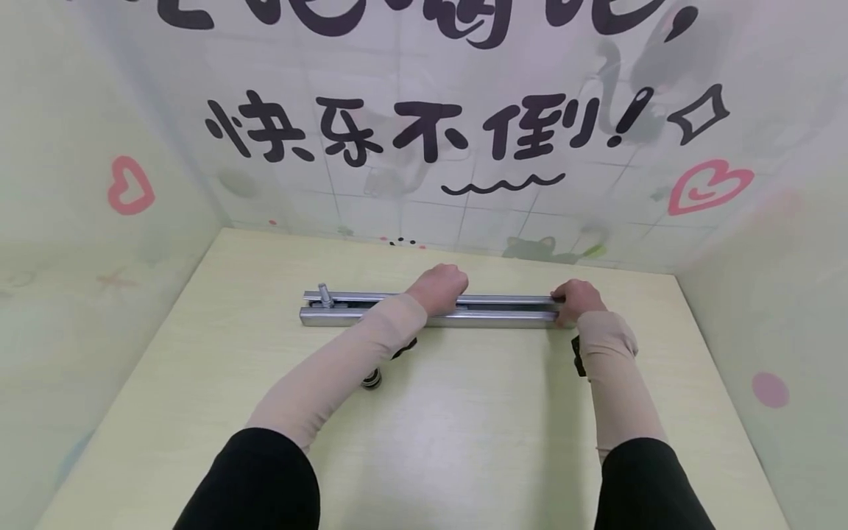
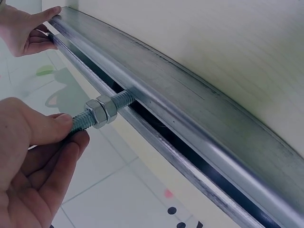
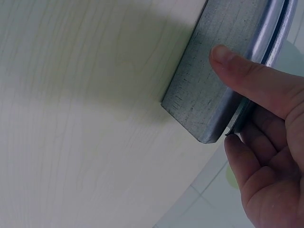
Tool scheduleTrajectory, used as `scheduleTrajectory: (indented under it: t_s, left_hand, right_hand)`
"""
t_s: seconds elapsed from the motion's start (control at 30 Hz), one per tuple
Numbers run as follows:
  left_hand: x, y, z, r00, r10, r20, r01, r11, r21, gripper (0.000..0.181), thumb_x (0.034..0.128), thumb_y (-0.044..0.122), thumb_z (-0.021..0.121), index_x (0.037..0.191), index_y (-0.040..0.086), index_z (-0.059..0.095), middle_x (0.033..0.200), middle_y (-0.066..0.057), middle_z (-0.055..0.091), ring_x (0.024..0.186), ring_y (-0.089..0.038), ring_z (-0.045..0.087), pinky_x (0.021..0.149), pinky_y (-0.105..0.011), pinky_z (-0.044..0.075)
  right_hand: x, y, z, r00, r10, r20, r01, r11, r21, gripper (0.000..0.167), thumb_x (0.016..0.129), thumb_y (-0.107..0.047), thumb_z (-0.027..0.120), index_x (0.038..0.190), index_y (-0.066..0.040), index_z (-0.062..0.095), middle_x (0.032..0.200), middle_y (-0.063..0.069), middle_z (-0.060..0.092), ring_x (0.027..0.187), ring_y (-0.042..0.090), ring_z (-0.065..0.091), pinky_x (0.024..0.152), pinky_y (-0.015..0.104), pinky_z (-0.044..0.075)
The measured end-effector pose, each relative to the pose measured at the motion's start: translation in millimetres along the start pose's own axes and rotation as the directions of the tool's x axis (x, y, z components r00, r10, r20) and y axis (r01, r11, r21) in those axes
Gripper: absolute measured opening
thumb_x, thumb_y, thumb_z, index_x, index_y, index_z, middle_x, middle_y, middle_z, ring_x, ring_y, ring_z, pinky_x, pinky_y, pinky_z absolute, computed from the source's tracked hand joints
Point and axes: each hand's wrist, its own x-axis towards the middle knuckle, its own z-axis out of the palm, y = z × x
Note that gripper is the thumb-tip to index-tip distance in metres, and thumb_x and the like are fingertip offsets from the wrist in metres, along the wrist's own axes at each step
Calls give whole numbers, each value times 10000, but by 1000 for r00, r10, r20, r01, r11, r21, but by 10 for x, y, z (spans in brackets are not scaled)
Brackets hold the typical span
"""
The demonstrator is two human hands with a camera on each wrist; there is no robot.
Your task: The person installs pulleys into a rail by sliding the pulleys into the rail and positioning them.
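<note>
A long slotted steel channel [image 1: 503, 322] lies across the table with its slot facing up. My left hand [image 1: 440, 288] is above the middle of the channel. In the left wrist view, its thumb and fingers pinch the upper end of a threaded rod [image 2: 124, 98], which carries two hex nuts [image 2: 100, 112] and stands in the slot. At the channel's right end, my right hand [image 3: 273, 185] grips the two sides, thumb on the near wall and fingers at the far one. A second threaded piece [image 1: 324, 296] stands up from the slot near the left end.
A small round dark-and-metal object [image 1: 372, 379] sits on the pale wooden table [image 1: 477, 434], partly hidden by the left sleeve. Printed walls enclose the table at the back [image 1: 424, 213], left and right. Dark devices are strapped at both wrists.
</note>
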Motion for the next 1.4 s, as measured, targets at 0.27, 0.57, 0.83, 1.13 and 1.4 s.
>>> scheduleTrajectory:
  t_s: [0.27, 0.57, 0.83, 1.13, 1.4]
  left_hand:
    - [-63, -72, 9, 1000, -7, 5, 7, 1000, -2, 181, 762, -84, 539, 790, 48, 659, 720, -45, 626, 597, -119, 478, 581, -233, 484]
    - [-82, -74, -20, 1000, -15, 10, 15, 1000, -14, 177, 744, -94, 538, 770, 43, 647, 694, -40, 602, 584, -116, 437, 562, -227, 470]
    - [-62, -105, -38, 998, -48, 43, 52, 995, -86, 177, 679, -81, 532, 650, 90, 568, 610, 16, 483, 570, -118, 388, 491, -216, 375]
    - [-165, -318, -187, 988, -115, 107, 135, 967, -214, 391, 926, 264, 493, 1235, 26, 520, 1241, -115, 553, 1117, -251, 532, 968, -362, 411]
    - [-665, -942, -597, 965, -259, 29, 249, 886, -390, 544, 921, 310, 497, 1321, -39, 381, 1310, -219, 456, 1203, -354, 428, 1028, -449, 320]
  right_hand:
    - [23, 16, 14, 1000, -7, 6, 7, 1000, -2, 623, 512, 12, 779, 1110, 41, 605, 1142, 236, 581, 1032, 406, 518, 912, 490, 413]
    - [-8, -10, -21, 1000, -6, 11, 6, 1000, -3, 622, 515, 17, 777, 1110, 51, 601, 1134, 242, 583, 1027, 404, 523, 910, 493, 414]
    - [24, 15, 3, 1000, -2, 16, 2, 1000, 3, 616, 521, 20, 772, 1112, 48, 600, 1135, 245, 581, 1025, 409, 521, 906, 495, 418]
    - [9, -16, 1, 1000, -10, 7, 10, 1000, -9, 615, 513, 12, 777, 1103, 44, 607, 1126, 240, 588, 1022, 409, 525, 906, 492, 418]
    - [-8, -53, -20, 1000, 18, 26, -18, 1000, -10, 627, 537, 13, 779, 1134, 46, 587, 1162, 249, 563, 1051, 420, 506, 923, 504, 402]
